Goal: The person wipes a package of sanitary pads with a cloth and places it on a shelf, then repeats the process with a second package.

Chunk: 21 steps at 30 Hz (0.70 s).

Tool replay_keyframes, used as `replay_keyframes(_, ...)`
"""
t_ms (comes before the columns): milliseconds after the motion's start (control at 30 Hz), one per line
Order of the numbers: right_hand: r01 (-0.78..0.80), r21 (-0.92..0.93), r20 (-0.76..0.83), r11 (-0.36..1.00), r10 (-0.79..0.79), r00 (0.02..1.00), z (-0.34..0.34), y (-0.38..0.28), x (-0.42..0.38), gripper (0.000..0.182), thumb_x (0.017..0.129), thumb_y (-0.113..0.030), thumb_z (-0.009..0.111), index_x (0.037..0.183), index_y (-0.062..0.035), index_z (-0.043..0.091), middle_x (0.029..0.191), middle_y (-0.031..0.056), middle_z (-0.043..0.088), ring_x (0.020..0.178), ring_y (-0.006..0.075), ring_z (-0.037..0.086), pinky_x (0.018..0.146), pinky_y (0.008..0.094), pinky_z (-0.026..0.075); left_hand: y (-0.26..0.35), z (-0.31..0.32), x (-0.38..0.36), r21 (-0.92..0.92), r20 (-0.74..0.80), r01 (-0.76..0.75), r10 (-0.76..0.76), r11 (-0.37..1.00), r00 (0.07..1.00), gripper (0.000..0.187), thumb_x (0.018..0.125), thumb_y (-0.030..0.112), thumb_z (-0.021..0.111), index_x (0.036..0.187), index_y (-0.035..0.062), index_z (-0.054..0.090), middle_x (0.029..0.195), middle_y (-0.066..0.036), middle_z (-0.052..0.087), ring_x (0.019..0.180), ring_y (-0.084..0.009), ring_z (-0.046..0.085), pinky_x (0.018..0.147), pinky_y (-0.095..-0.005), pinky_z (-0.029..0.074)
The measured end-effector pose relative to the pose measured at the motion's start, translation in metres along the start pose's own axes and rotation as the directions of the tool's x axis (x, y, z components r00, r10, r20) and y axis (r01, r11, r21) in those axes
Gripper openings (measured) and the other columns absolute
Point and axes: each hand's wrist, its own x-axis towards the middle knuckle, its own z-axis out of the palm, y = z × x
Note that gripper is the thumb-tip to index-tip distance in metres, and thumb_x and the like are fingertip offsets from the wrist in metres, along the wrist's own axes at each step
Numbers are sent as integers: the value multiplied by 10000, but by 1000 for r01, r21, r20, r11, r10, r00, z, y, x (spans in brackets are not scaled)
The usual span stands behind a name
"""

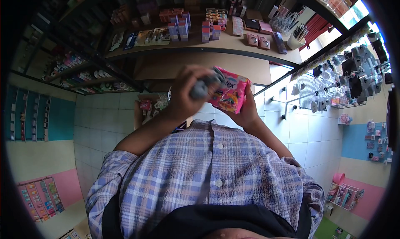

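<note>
My left hand [186, 89], slightly blurred, is closed around a bunched grey cloth [201, 90]. The cloth lies against the left side of a bright pink plastic packet [234, 95], covering part of its printed lettering, of which "ex" shows. My right hand [248, 108] grips the packet from its right edge and from below, with most of the fingers hidden behind it. Both hands are raised in front of my chest, close together, just short of the shelf.
Ahead, a wooden shelf [196, 46] with a black edge carries small boxes [179, 30], compacts [258, 41] and a white cup of brushes [296, 37]. Below on the tiled floor [104, 114] stands an open carton [143, 109] with packets. A rack of hanging goods [354, 68] is at right.
</note>
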Motion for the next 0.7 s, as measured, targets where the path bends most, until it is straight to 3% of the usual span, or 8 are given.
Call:
replay_keyframes(100,-39,203,112,978,17,994,-8,3,4,770,970,-665,361,1479,-89,321,1391,164,503,1298,322,503,1091,494,410,12,9,-11,11,189,-157,152,988,970,338,795,92,787,1102,69,647,1041,-119,620,940,-288,637,811,-381,519)
replay_keyframes(167,-14,82,51,997,10,999,0,3,1,778,959,-698,333,1462,-105,359,1397,159,497,1280,318,513,1071,503,423,9,12,-15,-17,271,-195,193,981,943,344,789,89,786,1103,74,647,1035,-123,619,934,-304,636,799,-396,522)
replay_keyframes(267,30,-35,-124,999,-35,992,10,3,-5,806,930,-750,327,1429,-123,414,1360,112,529,1225,259,546,1040,431,455,-4,9,-14,59,119,4,-11,998,993,390,761,90,801,1117,90,640,1016,-131,631,911,-305,631,788,-403,519)
replay_keyframes(367,-2,192,-135,981,28,990,-10,-1,-11,783,953,-715,329,1475,-132,352,1443,134,467,1329,320,469,1106,507,362,-37,3,-17,111,15,154,-156,982,988,358,789,115,793,1112,80,642,1025,-129,633,934,-285,641,806,-372,520)
replay_keyframes(433,-58,290,165,955,9,986,-4,-4,-9,794,947,-723,336,1487,-140,324,1461,122,456,1354,328,441,1147,508,295,-47,5,-24,-48,-18,323,-324,945,946,300,854,191,773,1095,62,650,1032,-92,641,934,-216,646,823,-330,516)
replay_keyframes(500,29,206,-86,978,-11,996,-2,-1,-8,744,976,-683,312,1496,-151,301,1466,109,450,1358,310,436,1166,490,268,-50,10,-29,-640,56,561,-696,525,716,336,898,265,749,1126,45,638,1047,-49,641,939,-139,631,818,-279,513)
replay_keyframes(567,38,-281,-176,959,-91,980,-11,5,-2,662,1020,-603,288,1501,-149,287,1470,101,447,1348,278,449,1174,458,272,-43,18,-31,-702,158,583,-709,409,687,368,902,273,746,1155,37,621,1055,-42,640,938,-121,626,819,-261,511)
replay_keyframes(700,-39,-107,-159,994,21,987,-15,10,10,674,1011,-610,276,1481,-130,334,1427,107,501,1304,266,505,1157,443,332,-33,18,-33,-751,314,609,-674,255,669,407,890,245,762,1197,31,601,1069,-33,641,963,-103,621,836,-237,506)
